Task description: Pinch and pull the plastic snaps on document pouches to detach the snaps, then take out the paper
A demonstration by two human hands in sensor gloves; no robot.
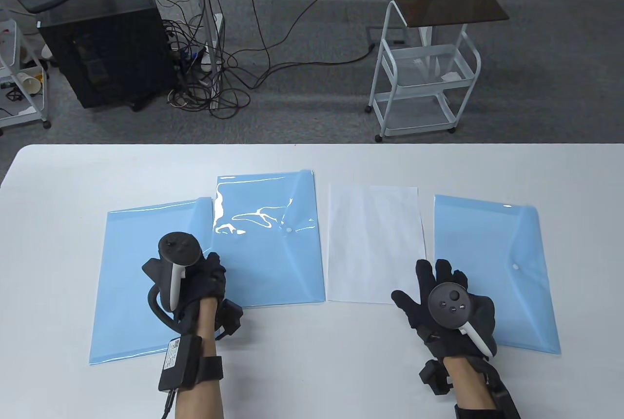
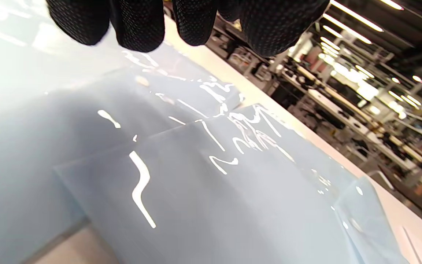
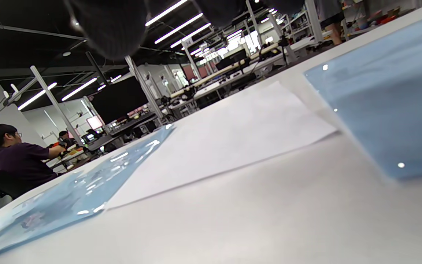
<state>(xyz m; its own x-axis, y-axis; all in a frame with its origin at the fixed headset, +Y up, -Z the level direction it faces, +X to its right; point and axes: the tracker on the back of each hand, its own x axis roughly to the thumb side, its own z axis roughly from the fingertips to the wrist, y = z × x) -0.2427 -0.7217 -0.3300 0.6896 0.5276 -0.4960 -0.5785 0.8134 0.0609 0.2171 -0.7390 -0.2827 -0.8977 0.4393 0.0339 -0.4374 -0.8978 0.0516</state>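
Table view, working from the bottom edge upward.

Left hand (image 1: 195,277), lower left of frame, is lying over the left pouch (image 1: 141,282); its fingers are hidden under the tracker there, and the left wrist view shows only dark fingertips (image 2: 137,25) hanging over glossy blue plastic, so I cannot tell whether they are gripping anything.

Right hand (image 1: 446,302), lower right, is resting with fingers spread and straight, holding nothing, its palm side over the near left corner of the right pouch (image 1: 497,268).

Between the hands, centre of frame, a loose sheet of paper (image 1: 374,243) is lying flat on the white table (image 1: 312,380).

Just left of it, the middle pouch (image 1: 268,238) is overlapping the left pouch's far right corner.

Handling, as judged: pouches are thin, glossy, floppy plastic, light and likely slippery on the tabletop, so one hand should be pinning the body while the other pinches the flap.

- Middle pouch snap (image 1: 288,230): white dot at flap tip.
- Right pouch snap (image 1: 516,267): same spot, flap looking closed.

Pinch right beside the snap; pulling farther out would probably just bend the flap.
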